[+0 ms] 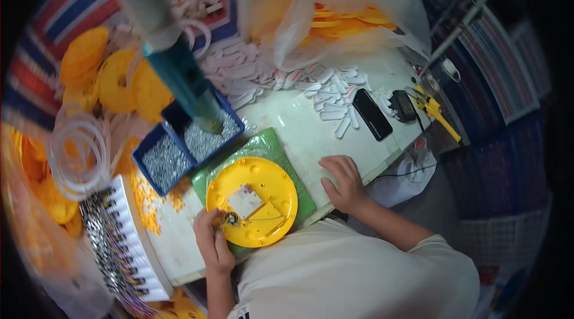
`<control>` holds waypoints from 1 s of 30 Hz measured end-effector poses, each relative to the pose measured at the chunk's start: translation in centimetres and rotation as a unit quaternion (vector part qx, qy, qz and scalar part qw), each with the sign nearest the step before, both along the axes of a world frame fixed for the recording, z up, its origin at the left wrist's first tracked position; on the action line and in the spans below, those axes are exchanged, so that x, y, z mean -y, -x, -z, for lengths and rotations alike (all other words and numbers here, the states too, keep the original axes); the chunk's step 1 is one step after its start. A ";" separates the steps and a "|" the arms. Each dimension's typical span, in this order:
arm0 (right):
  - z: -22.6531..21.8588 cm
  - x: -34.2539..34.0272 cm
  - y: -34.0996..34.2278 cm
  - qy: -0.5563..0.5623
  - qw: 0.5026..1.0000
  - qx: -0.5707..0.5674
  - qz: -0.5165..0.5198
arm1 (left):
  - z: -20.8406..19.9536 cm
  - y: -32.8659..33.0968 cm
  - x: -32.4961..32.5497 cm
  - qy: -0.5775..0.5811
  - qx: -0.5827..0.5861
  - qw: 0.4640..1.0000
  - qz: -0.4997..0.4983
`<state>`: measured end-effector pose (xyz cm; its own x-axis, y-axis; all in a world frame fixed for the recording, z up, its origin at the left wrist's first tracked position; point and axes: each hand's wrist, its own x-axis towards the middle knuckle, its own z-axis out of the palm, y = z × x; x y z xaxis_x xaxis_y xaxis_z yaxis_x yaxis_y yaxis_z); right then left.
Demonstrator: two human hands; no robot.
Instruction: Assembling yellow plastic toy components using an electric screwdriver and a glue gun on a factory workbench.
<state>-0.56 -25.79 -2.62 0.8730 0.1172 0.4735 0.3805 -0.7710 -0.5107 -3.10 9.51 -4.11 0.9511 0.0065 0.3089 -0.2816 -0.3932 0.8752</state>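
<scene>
A round yellow plastic disc-shaped housing [281, 184] lies on a green pad [299, 196] at the table's front edge. In its middle sits a pale square block [245, 201], with a thin wire running across the disc. My left hand [210, 238] is at the disc's left rim, its fingers closed on a small dark round part [231, 218]; exactly how the fingertips grip it is partly hidden. My right hand [344, 181] rests near the front edge of the table, right of the disc, fingers apart and holding nothing.
A teal power screwdriver [185, 80] hangs over blue bins [206, 154] of small metal screws. Left stands a white rack [140, 241] of wired parts. White plastic pieces [332, 95], a black phone [372, 114] and a yellow tool [439, 114] lie beyond my right hand.
</scene>
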 end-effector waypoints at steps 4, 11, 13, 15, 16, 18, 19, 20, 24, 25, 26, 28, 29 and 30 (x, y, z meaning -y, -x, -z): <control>-0.1 -0.4 1.3 0.059 0.998 -0.008 0.032 | -0.5 0.5 -0.4 -0.047 -0.016 0.996 0.068; 0.7 -0.2 1.4 0.061 0.997 0.039 0.036 | -1.3 0.7 -1.0 -0.103 -0.057 0.987 0.109; 0.7 -0.2 1.5 0.060 0.996 0.045 0.043 | -1.3 0.6 -1.2 -0.109 -0.053 0.985 0.122; 0.7 -0.3 1.5 0.072 0.996 0.038 0.035 | -0.7 0.8 -1.5 -0.113 -0.058 0.984 0.125; 0.7 -0.4 1.5 0.069 0.996 0.040 0.043 | -0.5 0.7 -1.7 -0.117 -0.056 0.983 0.132; 0.7 -0.6 1.5 0.075 0.995 0.034 0.054 | -0.1 0.6 -2.2 -0.140 -0.044 0.978 0.146; 0.6 -0.6 1.5 0.073 0.995 0.034 0.059 | 0.1 0.7 -2.3 -0.140 -0.049 0.978 0.148; 0.6 -0.6 1.6 0.077 0.995 0.031 0.059 | 0.2 0.5 -2.4 -0.142 -0.049 0.977 0.152; 0.1 -0.7 1.8 0.073 0.995 0.025 0.064 | 0.5 0.4 -2.7 -0.142 -0.041 0.976 0.159; 0.2 -0.6 1.8 0.072 0.995 0.026 0.067 | 0.6 0.2 -2.7 -0.141 -0.042 0.976 0.159; 0.6 -0.5 1.7 0.032 0.996 0.019 0.077 | 0.5 0.2 -2.6 -0.142 -0.041 0.976 0.161; 1.1 -0.3 1.2 -0.009 0.996 0.012 0.086 | 0.4 0.1 -2.6 -0.128 -0.057 0.977 0.162; 1.2 0.0 0.4 -0.085 0.985 -0.015 0.148 | 0.4 0.1 -2.5 -0.130 -0.057 0.977 0.159; 1.2 0.6 -0.4 -0.161 0.964 -0.042 0.207 | 0.5 0.0 -2.3 -0.098 -0.060 0.981 0.159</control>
<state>-0.18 -26.37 -3.82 0.8504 -0.3912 0.3519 0.0196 -0.6448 -0.7641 -3.09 11.84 -4.57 0.9250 -0.3446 0.1600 -0.3167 -0.4669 0.8256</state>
